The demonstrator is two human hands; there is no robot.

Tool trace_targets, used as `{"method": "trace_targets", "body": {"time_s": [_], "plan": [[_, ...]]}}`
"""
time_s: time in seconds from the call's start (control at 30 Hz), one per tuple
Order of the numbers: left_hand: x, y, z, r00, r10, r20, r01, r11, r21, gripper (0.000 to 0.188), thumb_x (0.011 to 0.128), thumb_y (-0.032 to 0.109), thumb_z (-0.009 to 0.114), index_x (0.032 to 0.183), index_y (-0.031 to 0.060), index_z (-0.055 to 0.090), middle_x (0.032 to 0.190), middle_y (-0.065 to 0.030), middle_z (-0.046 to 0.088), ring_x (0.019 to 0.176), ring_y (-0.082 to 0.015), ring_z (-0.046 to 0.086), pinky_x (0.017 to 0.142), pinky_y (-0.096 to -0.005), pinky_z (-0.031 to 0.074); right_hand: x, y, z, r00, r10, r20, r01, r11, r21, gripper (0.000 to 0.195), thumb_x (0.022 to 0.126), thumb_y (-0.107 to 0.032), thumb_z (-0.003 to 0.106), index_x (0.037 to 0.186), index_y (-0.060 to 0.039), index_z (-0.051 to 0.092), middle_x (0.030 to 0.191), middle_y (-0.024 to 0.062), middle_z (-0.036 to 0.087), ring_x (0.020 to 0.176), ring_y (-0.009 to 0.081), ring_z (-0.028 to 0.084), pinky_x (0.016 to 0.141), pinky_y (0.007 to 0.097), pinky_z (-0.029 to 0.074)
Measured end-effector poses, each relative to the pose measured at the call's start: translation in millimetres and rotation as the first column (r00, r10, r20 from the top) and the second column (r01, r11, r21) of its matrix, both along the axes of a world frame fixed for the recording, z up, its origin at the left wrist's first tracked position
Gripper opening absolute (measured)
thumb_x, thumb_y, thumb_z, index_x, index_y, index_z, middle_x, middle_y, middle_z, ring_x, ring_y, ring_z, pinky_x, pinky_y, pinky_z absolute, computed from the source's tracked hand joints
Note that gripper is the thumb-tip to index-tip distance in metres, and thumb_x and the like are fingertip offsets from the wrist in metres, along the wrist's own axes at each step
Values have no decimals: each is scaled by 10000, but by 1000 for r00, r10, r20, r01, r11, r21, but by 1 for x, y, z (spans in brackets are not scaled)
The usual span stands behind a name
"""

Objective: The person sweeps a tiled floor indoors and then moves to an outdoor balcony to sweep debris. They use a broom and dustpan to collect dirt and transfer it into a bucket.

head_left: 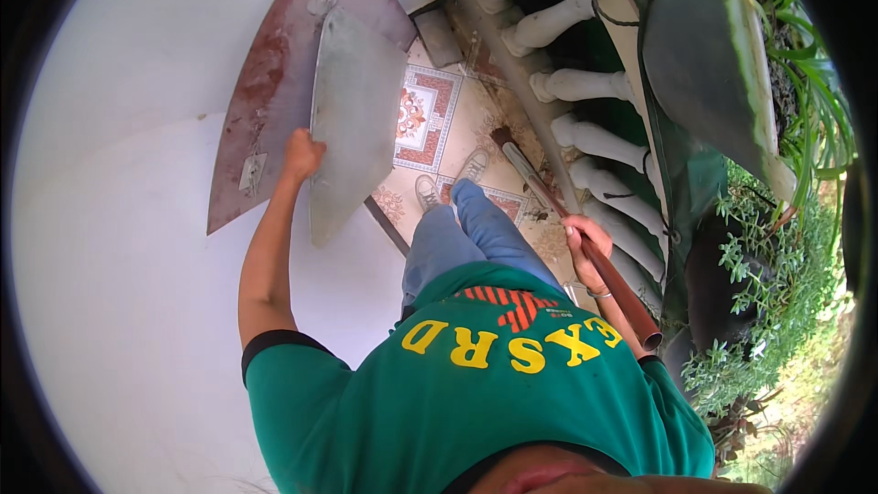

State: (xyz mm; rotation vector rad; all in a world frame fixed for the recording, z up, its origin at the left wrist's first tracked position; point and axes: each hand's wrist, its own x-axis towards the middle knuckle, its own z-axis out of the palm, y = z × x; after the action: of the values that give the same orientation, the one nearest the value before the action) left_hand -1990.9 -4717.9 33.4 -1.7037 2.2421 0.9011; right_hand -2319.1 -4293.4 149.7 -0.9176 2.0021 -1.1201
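Observation:
My left hand (304, 154) is closed at the left edge of a grey flat panel (357, 116) with angled corners, which stands tilted in front of the wall. Behind that panel, a larger reddish-brown board (264, 92) leans on the white wall, with small metal plates fixed to its face. In my right hand (588, 247) is a long-handled brush (545, 193) with a hollow reddish-brown tube for a handle. Its dark bristles point down and forward to the floor, and the tube's open end comes back beside my right forearm.
A railing with white balusters (590, 86) runs along the right, with potted plants (761, 274) and a dark planter (706, 75) beyond it. Dirt lies on the patterned tile floor (466, 106) near the railing base. A grey block (439, 38) sits in the far corner.

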Motion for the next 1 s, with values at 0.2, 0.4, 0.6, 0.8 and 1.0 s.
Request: {"method": "trace_targets", "body": {"time_s": [0.2,0.4,0.6,0.8,1.0], "plan": [[13,-26,8,988,38,151,-30,998,-53,341,758,219,742,905,-77,659,933,-308,660,946,-431,655,791,-465,510,-2,-19,-1,999,21,32,-21,1000,0,108,905,-32,624,1011,-36,646,760,17,544,670,93,482,612,244,409],[8,-27,20,984,60,170,-30,984,-174,317,792,246,734,922,-38,680,933,-286,670,925,-442,652,799,-492,509,-20,-53,8,944,-285,169,289,957,2,186,933,-45,610,1118,-23,609,750,-54,465,676,57,415,644,204,368],[21,-31,14,993,17,117,19,955,-296,266,840,242,697,929,-8,678,895,-269,675,885,-448,653,787,-517,506,-41,-131,36,910,-392,137,415,858,-303,159,953,-133,626,1065,-20,632,753,-11,576,654,60,513,604,212,416],[29,-44,10,997,-35,72,52,966,-254,238,872,214,653,927,-18,658,860,-267,669,867,-459,645,778,-531,493,-57,-257,58,899,-426,97,406,731,-548,155,946,-89,614,1069,2,639,648,-10,559,557,59,512,520,208,408],[22,-44,26,996,-81,32,86,975,-205,287,890,167,623,1086,-42,602,912,-295,657,896,-483,627,803,-529,485,-81,-364,-44,938,-345,25,299,772,-561,126,954,-104,601,1024,-13,654,676,-33,524,610,46,480,559,211,396]]}}
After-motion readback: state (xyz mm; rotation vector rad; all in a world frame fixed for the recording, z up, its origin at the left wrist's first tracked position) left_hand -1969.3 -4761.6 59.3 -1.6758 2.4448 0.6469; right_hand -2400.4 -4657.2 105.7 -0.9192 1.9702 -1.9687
